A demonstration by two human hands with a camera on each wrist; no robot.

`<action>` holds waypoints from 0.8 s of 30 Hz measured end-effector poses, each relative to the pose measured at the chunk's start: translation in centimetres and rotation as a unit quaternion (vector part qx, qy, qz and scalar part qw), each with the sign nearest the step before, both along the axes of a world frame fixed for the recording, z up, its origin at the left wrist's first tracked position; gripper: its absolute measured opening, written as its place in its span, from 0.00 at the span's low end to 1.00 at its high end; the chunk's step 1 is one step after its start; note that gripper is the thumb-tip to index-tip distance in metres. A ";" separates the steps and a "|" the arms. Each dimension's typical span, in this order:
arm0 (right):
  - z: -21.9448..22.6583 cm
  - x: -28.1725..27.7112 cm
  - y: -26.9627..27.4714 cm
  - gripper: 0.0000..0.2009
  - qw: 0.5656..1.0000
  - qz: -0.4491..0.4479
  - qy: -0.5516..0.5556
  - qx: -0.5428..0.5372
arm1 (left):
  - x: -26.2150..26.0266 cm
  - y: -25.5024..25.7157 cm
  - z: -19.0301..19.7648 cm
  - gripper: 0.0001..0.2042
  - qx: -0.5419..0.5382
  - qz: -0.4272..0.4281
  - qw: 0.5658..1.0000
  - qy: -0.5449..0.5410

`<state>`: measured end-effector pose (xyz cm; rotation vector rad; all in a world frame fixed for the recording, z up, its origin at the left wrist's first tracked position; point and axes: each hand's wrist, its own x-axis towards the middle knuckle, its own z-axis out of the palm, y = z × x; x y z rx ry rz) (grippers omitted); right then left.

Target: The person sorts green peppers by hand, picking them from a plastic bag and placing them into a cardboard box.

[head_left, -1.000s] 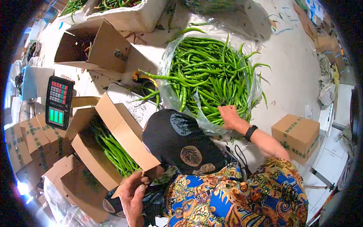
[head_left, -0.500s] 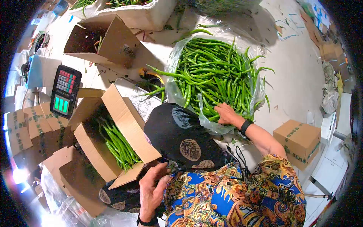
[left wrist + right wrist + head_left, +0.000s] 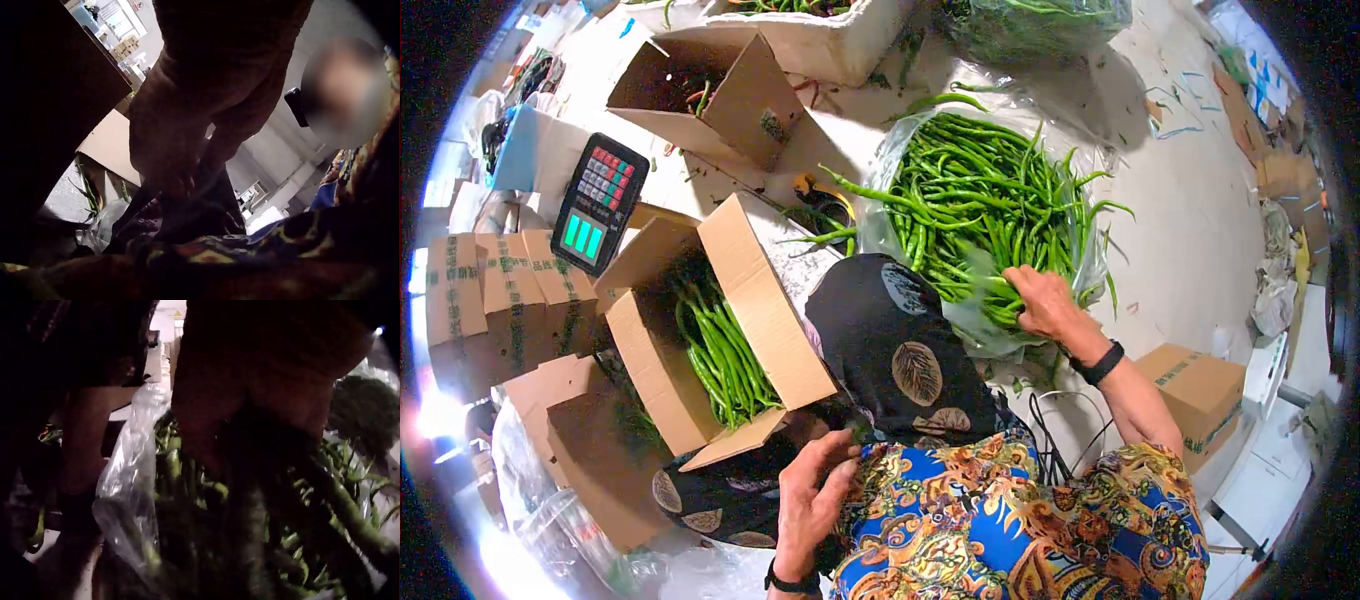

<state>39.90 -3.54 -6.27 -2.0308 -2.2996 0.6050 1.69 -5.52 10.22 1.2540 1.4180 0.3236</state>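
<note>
A clear plastic bag [image 3: 985, 332] heaped with long green peppers [image 3: 975, 185] lies at upper centre in the head view. At its near edge, the right hand [image 3: 1052, 305] reaches down with curled fingers on some peppers. The right wrist view has that hand [image 3: 262, 394] dark above the peppers [image 3: 250, 531], its fingertips partly hidden, beside the bag's folds [image 3: 128, 487]. An open carton [image 3: 770, 310] holds more long peppers [image 3: 725, 360]. Below the carton, the left hand [image 3: 810, 495] hangs loosely bent near the clothed knee; the left wrist view shows it [image 3: 200, 119] holding nothing.
A scale display [image 3: 600, 203] stands left of the pepper carton. Behind are another open carton [image 3: 745, 105] and a white foam box [image 3: 830, 45]. A taped carton [image 3: 1195, 385] sits at the right, and several cartons [image 3: 505, 290] stand at the far left.
The left hand has drawn back from the carton's flap to beside the knee. The right hand has stayed at the bag's near edge, shifting slightly. The head view has shifted.
</note>
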 end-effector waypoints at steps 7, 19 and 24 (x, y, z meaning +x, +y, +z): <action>7.1 5.3 3.0 0.23 0.915 -0.241 0.318 -0.060 | 0.2 -0.1 -0.1 0.14 0.026 -0.032 0.999 -0.031; 15.3 0.8 1.3 0.29 0.661 -0.299 0.669 -0.161 | 2.5 1.1 0.9 0.15 -0.016 -0.043 0.983 -0.179; 16.9 -3.5 1.2 0.29 0.625 -0.265 0.708 -0.193 | 4.0 1.7 1.1 0.15 -0.046 -0.068 0.969 -0.233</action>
